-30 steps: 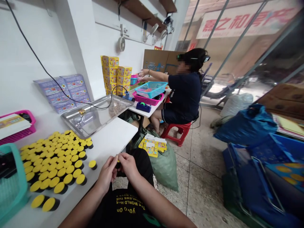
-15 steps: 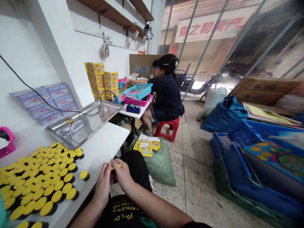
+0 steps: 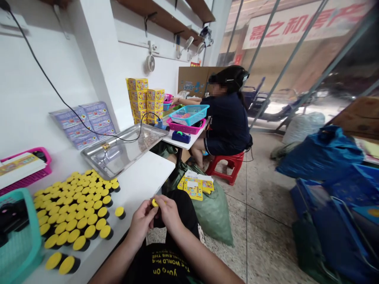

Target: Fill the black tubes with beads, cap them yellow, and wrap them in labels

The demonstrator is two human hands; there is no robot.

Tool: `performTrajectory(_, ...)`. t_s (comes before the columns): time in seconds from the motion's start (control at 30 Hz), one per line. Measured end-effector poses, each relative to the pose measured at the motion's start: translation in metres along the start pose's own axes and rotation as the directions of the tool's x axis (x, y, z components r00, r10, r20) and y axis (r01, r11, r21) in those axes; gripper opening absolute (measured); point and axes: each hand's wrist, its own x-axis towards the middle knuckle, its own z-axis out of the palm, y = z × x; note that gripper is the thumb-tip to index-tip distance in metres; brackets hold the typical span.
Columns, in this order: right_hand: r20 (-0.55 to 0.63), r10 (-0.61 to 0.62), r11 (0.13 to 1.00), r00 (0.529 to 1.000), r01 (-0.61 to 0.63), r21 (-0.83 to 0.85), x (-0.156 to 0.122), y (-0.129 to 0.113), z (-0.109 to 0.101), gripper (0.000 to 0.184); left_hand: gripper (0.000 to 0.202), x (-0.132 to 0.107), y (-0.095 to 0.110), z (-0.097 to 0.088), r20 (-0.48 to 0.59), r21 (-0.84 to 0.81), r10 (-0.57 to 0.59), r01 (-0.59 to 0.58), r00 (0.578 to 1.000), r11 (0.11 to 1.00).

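- We pinch with our left hand (image 3: 142, 223) and right hand (image 3: 169, 215), fingers closed narrow on a small yellow disc (image 3: 154, 202), lower centre, above our lap.
- Rows of yellow-topped black pieces (image 3: 74, 213) stand lower left, on the white table (image 3: 142, 177).

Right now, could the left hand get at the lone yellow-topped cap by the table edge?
Probably yes: the left hand sits beside the lone cap, nothing between them, though it holds a yellow disc.

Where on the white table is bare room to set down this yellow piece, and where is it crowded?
Bare white tabletop lies between the steel tray, the lone yellow-topped piece and the table's right edge. It is crowded to the left, where packed yellow-topped black pieces reach the teal basket.
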Motion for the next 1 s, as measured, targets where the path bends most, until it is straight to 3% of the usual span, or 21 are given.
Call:
performTrajectory(0.33, 0.047, 0.072, 0.995, 0.996, -0.068, -0.080, 0.002, 0.001, 0.005, 0.047, 0.057, -0.004, 0.002, -0.003, -0.044, -0.005, -0.047, 0.046, 0.998, 0.999)
performTrajectory(0.47, -0.006, 0.055, 0.995, 0.998, -0.055, -0.082, 0.003, 0.004, 0.011, 0.047, 0.057, -0.006, 0.003, -0.001, -0.087, -0.046, -0.085, 0.082, 0.993, 0.996)
performTrajectory(0.6, -0.056, 0.126, 0.989, 0.990, -0.130, -0.074, 0.004, 0.010, 0.015, 0.047, 0.061, -0.006, -0.001, -0.001, -0.128, -0.082, -0.119, 0.109, 0.985, 0.991)
performTrajectory(0.8, -0.046, 0.243, 0.965, 0.969, -0.237, 0.108, 0.004, 0.014, 0.018, 0.050, 0.064, -0.003, -0.006, -0.003, -0.121, -0.064, -0.072, 0.065, 0.990, 0.996)
performTrajectory(1.0, -0.109, 0.229, 0.973, 0.967, -0.223, 0.062, 0.007, 0.013, 0.018, 0.042, 0.065, 0.000, -0.012, -0.005, -0.119, -0.053, -0.137, 0.131, 0.983, 0.990)
